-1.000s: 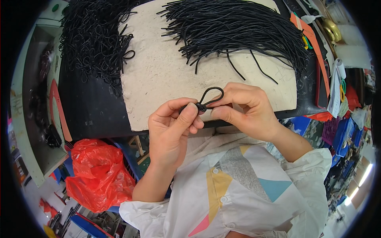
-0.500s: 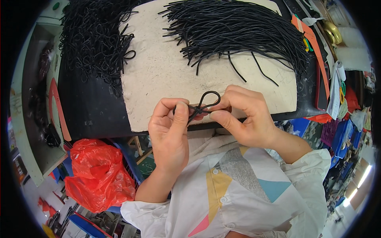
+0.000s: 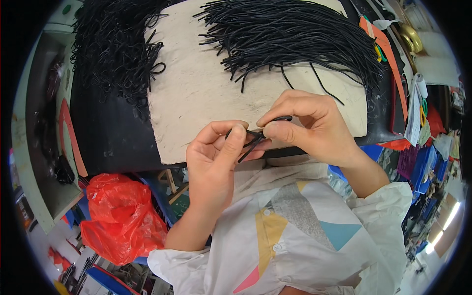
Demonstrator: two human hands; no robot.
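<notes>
A short black cord (image 3: 252,141), looped and crossed over itself, is held between my two hands above the near edge of a beige board (image 3: 191,98). My left hand (image 3: 216,155) pinches one side of it between thumb and forefinger. With thumb and fingertips, my right hand (image 3: 307,125) grips the cord close to its crossing, and a loop sticks out past those fingers. Part of the crossing is hidden by the fingertips. Straight black cords (image 3: 295,37) lie in a thick bundle across the far part of the board.
A heap of looped black cords (image 3: 115,54) covers the far left of the black table (image 3: 108,132). Scissors (image 3: 379,53) and an orange strip (image 3: 388,54) lie at the right. A red plastic bag (image 3: 120,216) sits below the table's left edge, beside a grey tray (image 3: 42,172).
My right hand has shifted its grip inward onto the cord's crossing, covering most of the loop that showed before. My left hand has moved slightly right.
</notes>
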